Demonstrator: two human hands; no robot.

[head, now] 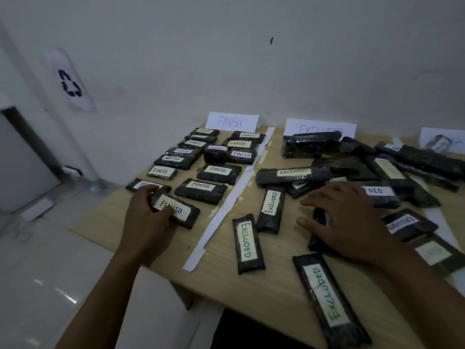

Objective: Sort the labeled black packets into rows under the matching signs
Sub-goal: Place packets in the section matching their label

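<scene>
Finish rows (pixel 219 172): two laid under FINISH sign (pixel 232 121).
Left grip: left hand (pixel 147 212) clasps FINISH packet (pixel 187 214), row's near end.
Right grip: right hand (pixel 352 222) covers packet (pixel 314 241); hold unclear.
Excluded heap (pixel 392 170): mostly unsorted.

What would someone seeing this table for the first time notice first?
Neat rows of black packets lie under the FINISH sign at the table's left, a jumbled heap under the EXCLUDED sign at right, with a white paper strip between. The left hand grips a FINISH packet at the front while the right hand lies over another packet.
</scene>
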